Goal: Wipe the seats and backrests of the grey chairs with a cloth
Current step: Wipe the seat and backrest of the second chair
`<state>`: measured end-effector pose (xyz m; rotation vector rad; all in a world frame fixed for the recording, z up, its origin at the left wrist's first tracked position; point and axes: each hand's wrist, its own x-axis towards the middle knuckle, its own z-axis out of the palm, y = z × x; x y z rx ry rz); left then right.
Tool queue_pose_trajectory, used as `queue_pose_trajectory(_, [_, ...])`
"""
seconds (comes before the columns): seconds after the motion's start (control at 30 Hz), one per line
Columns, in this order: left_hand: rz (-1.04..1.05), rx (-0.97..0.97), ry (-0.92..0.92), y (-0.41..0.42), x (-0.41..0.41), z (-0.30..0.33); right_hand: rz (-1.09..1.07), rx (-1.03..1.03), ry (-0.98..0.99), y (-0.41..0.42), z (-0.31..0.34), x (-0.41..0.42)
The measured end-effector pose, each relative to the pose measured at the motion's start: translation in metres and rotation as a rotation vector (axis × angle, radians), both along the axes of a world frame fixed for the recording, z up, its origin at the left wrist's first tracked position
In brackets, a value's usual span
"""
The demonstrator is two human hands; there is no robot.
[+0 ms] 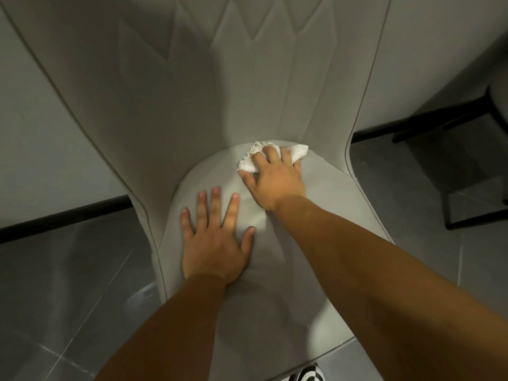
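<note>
A grey upholstered chair is filling most of the frame, its tall stitched backrest rising across the upper centre and its rounded seat spreading through the lower centre. The right hand is reaching up from the lower right of the frame and pressing a crumpled white cloth against the back of the seat, right where the seat is meeting the backrest, a little right of the picture's middle. Its grip is clenched over the cloth, with the fingers curling on top of the wad and the thumb lying on the seat fabric just beside the cloth's lower left edge. Frayed ends of the cloth are sticking out above and to the right of the fingers.

The left hand is lying flat on the seat, lower and to the left of the right hand, palm down with its fingers spread; its grip is released and grasping nothing. The two hands are near each other but apart.

Dark glossy floor tiles are showing on both sides of the chair, with a black skirting strip running along the pale wall at the left. At the right edge, black furniture legs are standing on the floor. A black-and-white patterned object is peeking in at the bottom edge below the seat; what it is cannot be told.
</note>
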<state>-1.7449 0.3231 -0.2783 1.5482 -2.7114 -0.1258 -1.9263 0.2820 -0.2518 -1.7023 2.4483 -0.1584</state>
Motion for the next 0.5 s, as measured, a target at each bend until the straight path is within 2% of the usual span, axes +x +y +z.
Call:
queue_pose_trajectory(0.27, [-0.011,0.051,-0.031,0.000,0.005,0.007,-0.048,0.047,0.015,0.064,0.010,0.013])
queue_pose_trajectory(0.5, [-0.056,0.177,-0.109,0.009,0.037,0.022,-0.061,0.135,-0.077,0.129,0.031,0.024])
